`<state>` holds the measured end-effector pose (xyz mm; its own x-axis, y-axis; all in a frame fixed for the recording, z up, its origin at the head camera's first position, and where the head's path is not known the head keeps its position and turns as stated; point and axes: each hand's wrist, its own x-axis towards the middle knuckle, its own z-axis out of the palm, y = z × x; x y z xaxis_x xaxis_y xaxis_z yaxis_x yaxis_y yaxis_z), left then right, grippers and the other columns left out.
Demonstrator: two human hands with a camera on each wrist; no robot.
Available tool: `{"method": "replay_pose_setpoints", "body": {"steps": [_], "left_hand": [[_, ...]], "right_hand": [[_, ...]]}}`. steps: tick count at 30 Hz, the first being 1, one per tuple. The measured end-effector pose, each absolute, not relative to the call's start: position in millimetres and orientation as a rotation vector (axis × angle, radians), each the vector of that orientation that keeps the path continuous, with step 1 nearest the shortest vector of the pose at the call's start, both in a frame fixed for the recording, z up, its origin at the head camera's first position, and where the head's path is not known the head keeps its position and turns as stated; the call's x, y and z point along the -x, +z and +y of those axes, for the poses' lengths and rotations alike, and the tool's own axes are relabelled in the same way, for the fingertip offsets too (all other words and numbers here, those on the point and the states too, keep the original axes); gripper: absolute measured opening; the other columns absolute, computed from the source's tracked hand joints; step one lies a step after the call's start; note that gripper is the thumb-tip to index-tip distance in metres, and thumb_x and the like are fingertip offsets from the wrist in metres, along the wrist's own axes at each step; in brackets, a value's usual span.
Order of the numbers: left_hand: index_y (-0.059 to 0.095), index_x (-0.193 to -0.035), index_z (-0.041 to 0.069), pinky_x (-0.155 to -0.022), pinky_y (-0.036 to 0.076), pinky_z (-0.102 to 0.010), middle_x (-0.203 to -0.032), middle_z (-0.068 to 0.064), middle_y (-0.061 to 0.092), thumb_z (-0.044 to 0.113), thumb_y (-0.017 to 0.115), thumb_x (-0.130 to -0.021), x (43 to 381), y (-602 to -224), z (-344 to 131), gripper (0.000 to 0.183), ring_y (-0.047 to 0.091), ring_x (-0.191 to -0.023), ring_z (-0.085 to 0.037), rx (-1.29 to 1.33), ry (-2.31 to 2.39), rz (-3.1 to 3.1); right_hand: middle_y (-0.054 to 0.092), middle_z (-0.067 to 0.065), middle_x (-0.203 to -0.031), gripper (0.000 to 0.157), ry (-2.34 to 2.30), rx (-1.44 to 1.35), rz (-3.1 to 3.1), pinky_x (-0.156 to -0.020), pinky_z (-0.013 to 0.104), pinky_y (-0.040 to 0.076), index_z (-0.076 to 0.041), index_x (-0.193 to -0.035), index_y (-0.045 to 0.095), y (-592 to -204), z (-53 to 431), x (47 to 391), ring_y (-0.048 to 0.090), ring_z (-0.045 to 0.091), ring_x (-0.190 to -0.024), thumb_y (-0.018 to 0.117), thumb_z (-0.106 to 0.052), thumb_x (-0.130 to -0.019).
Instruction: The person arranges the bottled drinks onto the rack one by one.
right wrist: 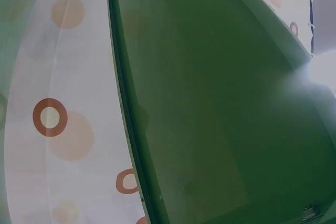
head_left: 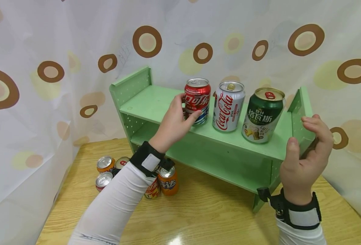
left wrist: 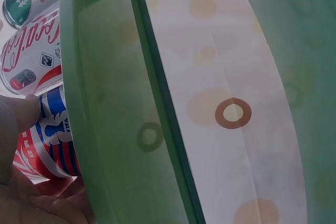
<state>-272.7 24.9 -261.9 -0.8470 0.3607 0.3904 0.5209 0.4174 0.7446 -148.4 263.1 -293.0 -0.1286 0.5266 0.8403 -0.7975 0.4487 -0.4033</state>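
On the top board of a green two-tier shelf, my left hand grips a red cola can, thumb at its front and fingers round its left side. The left wrist view shows this can's blue and red stripes beside the thumb. Just right of it stands a white Coca-Cola plus can, then a dark green and white can with Chinese lettering. By the shelf's right end panel is my right hand, fingers loosely bent and holding nothing; whether it touches the panel is unclear.
Left of the shelf on the wooden table, several cans stand partly behind my left forearm, among them an orange can and another orange can. A patterned sheet hangs behind the shelf and along both sides.
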Motion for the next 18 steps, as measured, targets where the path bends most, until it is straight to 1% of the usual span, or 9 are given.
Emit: {"method": "replay_pose_setpoints", "body": {"steps": [18], "left_hand": [[0.025,-0.157,0.002,-0.107,0.050,-0.042,-0.152,-0.018,0.042,0.032,0.063,-0.104,271.4,-263.2,28.9,0.072,0.052,-0.135,-0.029,0.812,-1.392,-2.517]], "right_hand": [[0.064,0.012,-0.117,0.025,1.161,-0.276,-1.254,-0.126,0.046,0.026,0.012,-0.104,0.057,-292.4,262.1,148.0,0.054,0.028,-0.124,0.053,-0.003,-0.084]]}}
